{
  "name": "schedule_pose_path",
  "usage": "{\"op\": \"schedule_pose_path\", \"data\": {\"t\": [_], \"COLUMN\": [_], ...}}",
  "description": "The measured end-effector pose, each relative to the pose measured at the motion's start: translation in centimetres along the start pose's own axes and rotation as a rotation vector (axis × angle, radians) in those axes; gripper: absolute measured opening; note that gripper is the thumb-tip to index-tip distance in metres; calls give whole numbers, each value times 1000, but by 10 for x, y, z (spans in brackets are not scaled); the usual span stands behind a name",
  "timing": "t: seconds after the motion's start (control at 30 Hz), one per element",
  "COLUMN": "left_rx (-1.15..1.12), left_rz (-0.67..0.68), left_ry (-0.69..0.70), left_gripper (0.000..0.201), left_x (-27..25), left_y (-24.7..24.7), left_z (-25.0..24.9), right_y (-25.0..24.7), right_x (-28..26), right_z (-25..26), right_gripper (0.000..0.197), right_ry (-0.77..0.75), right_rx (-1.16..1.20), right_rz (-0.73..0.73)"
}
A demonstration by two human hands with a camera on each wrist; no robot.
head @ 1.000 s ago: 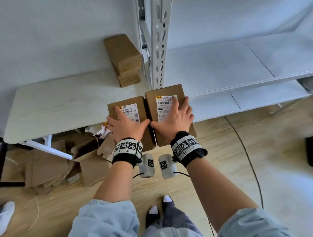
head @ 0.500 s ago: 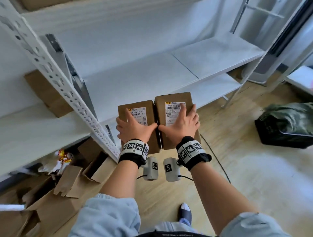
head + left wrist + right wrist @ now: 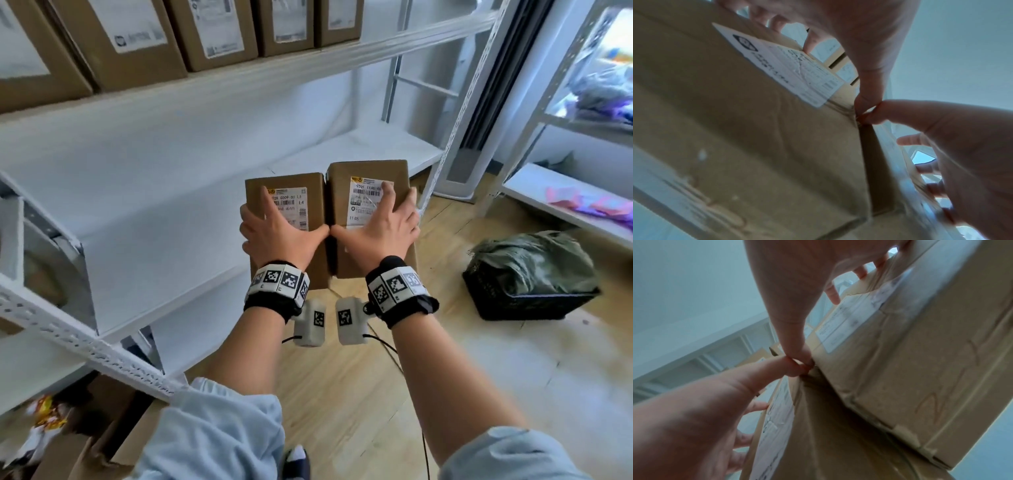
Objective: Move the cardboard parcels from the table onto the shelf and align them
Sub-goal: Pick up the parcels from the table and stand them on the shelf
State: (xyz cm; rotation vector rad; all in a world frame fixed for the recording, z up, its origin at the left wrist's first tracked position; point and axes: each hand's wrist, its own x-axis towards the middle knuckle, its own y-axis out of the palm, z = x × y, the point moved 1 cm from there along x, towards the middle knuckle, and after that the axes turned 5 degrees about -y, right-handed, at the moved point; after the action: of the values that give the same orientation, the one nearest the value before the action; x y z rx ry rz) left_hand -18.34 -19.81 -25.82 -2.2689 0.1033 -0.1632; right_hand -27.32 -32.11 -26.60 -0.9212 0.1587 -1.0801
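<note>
I carry two brown cardboard parcels side by side in the air in front of the white shelf (image 3: 171, 178). My left hand (image 3: 277, 236) lies spread over the left parcel (image 3: 317, 205), its fingers wrapped over the outer edge. My right hand (image 3: 380, 229) grips the right parcel (image 3: 373, 171) the same way. Both thumbs meet at the seam between the parcels. In the left wrist view my left hand (image 3: 859, 32) holds the left parcel (image 3: 735, 129). The right wrist view has my right hand (image 3: 797, 280) on the right parcel (image 3: 920, 353). Each parcel bears a white label.
Several labelled parcels (image 3: 212, 31) stand in a row on the upper shelf board (image 3: 239, 78). A slanted white upright (image 3: 85, 346) runs at the left. A black crate with a green bag (image 3: 527, 274) sits on the wooden floor, a second rack (image 3: 565, 192) behind it. Cardboard scraps (image 3: 102, 445) lie lower left.
Both hands have carried the two parcels away from the table and over to the shelf. The view has swung right and up; the grip is unchanged.
</note>
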Motion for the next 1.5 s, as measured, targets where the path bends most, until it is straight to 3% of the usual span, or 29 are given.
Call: {"op": "schedule_pose_path", "data": {"t": [0.37,0.8,1.2,1.37,1.5], "left_rx": [-168,-246,-179,-188,-190], "left_rz": [-126,-236,-436,-546,-664], "left_ry": [271,449,449,395,311], "left_gripper": [129,130,127,129,131], "left_x": [65,170,227,253,282], "left_y": [11,30,104,116,124], "left_z": [-151,-320,-451,-511,-530], "right_y": [-60,-87,-87,-102,-88], "right_x": [135,323,503,583,626], "right_z": [3,16,-34,-29,-12], "right_gripper": [112,110,110,112,111], "right_ry": [-84,-164,-296,-387,-466], "right_rx": [51,149,299,365,432], "right_rz": [-316,-590,-660,-615,-526]}}
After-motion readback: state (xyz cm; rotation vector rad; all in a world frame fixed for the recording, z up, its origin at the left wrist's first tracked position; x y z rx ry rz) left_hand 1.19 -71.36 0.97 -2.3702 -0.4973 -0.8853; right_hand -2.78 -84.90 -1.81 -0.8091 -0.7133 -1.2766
